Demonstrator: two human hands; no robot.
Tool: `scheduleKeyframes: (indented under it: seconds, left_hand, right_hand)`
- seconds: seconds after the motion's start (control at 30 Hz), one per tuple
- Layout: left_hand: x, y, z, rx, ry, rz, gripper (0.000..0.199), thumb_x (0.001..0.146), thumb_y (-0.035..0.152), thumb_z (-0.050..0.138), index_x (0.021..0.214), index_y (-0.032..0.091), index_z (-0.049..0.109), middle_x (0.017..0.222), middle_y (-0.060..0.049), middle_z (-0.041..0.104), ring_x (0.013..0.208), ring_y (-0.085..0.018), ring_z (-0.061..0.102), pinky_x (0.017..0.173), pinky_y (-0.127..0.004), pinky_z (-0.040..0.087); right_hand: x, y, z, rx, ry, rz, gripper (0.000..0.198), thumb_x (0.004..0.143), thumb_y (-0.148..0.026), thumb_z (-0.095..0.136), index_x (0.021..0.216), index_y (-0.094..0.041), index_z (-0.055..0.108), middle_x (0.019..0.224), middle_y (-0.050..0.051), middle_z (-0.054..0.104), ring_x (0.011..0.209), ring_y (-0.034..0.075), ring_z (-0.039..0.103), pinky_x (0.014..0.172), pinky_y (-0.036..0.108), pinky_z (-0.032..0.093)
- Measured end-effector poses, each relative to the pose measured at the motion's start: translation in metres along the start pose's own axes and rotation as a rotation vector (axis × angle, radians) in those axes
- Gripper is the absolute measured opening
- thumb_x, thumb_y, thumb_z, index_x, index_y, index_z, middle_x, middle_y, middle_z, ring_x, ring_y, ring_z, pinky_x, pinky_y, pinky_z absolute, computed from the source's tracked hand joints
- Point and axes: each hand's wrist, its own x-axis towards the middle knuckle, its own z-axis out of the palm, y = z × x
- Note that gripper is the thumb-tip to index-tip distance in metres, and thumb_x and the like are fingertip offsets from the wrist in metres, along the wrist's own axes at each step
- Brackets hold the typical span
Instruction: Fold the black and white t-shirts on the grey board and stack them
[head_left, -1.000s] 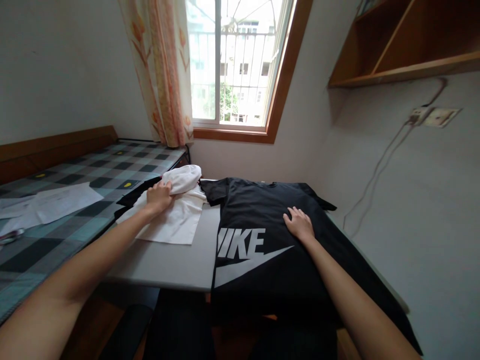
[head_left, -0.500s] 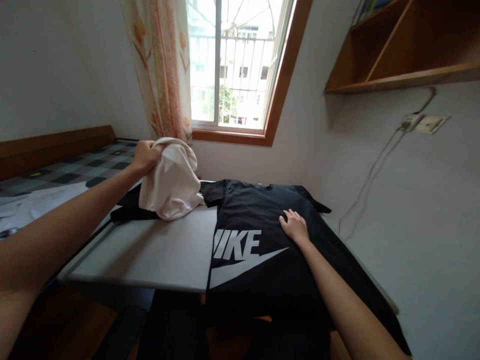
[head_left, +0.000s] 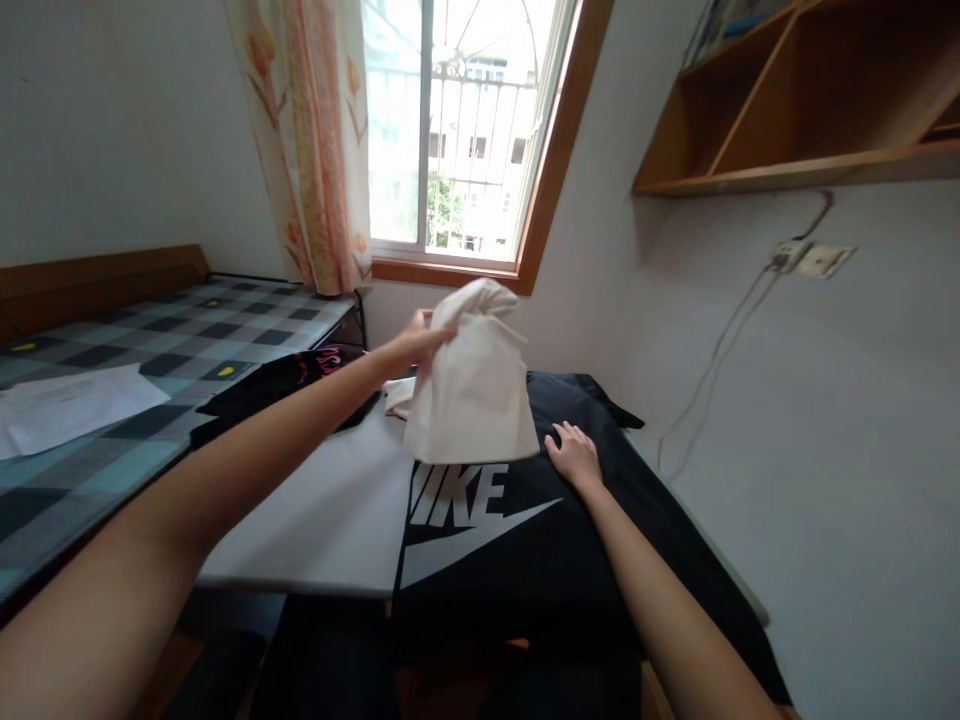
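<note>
White cloth lifted over the black shirt

My right hand [head_left: 574, 453] lies flat, fingers spread, on the black shirt [head_left: 525, 540] on the table [head_left: 330, 520]; my left hand [head_left: 411, 345] pinches the white cloth [head_left: 472, 400], hanging above it. Beyond, the shelf [head_left: 787, 130] holds books.

T-shirt [head_left: 525, 540] on table [head_left: 330, 510]

Two bare forearms enter from the lower edge, the left arm [head_left: 225, 490] from 8 o'clock, the right arm [head_left: 660, 600] from 5 o'clock. No sleeves, watch, rings or bracelets show. The left hand [head_left: 409, 345] and right hand [head_left: 574, 455] are ungloved, with short, plain nails.
</note>
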Motion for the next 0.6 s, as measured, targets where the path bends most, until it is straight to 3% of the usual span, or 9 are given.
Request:
scheduleKeyframes:
  seconds: [0.07,0.17,0.23,0.33,0.47,0.6]
  left_hand:
    - [-0.023,-0.027,0.028,0.114,-0.179,-0.074,0.069,0.077,0.036,0.071,0.135,0.015,0.041,0.105,-0.009,0.066,0.079,-0.017,0.063,0.071,-0.030,0.052]
    - [-0.058,-0.062,0.061,0.337,-0.373,0.108,0.039,0.080,0.040,0.066,0.111,0.017,0.063,0.105,-0.010,0.063,0.083,-0.020,0.064,0.078,-0.035,0.053]
    - [-0.073,-0.077,0.072,0.424,-0.363,0.306,0.039,0.080,0.038,0.066,0.113,0.018,0.064,0.119,-0.013,0.057,0.090,-0.022,0.065,0.085,-0.037,0.052]
    - [-0.083,-0.086,0.074,0.550,-0.348,0.457,0.042,0.084,0.038,0.063,0.123,0.023,0.060,0.124,-0.012,0.052,0.093,-0.023,0.064,0.085,-0.039,0.053]
    - [-0.083,-0.095,0.070,0.530,-0.324,0.457,0.040,0.087,0.042,0.060,0.123,0.026,0.059,0.121,-0.009,0.054,0.088,-0.020,0.064,0.082,-0.036,0.054]
    - [-0.088,-0.108,0.075,0.403,-0.191,0.442,0.037,0.087,0.039,0.062,0.121,0.025,0.062,0.119,-0.009,0.056,0.098,-0.021,0.064,0.089,-0.035,0.053]
  right_hand:
    - [0.000,0.003,0.001,0.044,0.039,-0.019,0.048,0.092,-0.035,0.043,0.132,-0.012,0.058,0.142,0.014,0.052,0.133,0.029,0.044,0.111,0.042,0.032]
    - [0.000,0.008,0.002,0.146,0.109,-0.009,0.045,0.089,-0.027,0.044,0.129,-0.015,0.059,0.130,0.013,0.062,0.122,0.027,0.054,0.104,0.039,0.040]
    - [0.002,0.009,0.000,0.207,0.138,0.033,0.042,0.087,-0.024,0.044,0.125,-0.017,0.062,0.122,0.011,0.066,0.114,0.026,0.059,0.099,0.039,0.044]
    - [0.011,0.003,-0.004,0.305,0.121,0.084,0.034,0.085,-0.026,0.047,0.111,-0.020,0.069,0.111,0.009,0.071,0.107,0.026,0.063,0.094,0.038,0.047]
    - [0.037,-0.025,-0.009,0.484,0.094,0.089,0.027,0.084,-0.027,0.049,0.097,-0.021,0.071,0.100,0.008,0.073,0.093,0.022,0.068,0.087,0.033,0.050]
    - [0.060,-0.060,-0.001,0.601,0.169,-0.025,0.030,0.085,-0.034,0.050,0.100,-0.017,0.070,0.103,0.012,0.071,0.089,0.022,0.067,0.086,0.033,0.051]
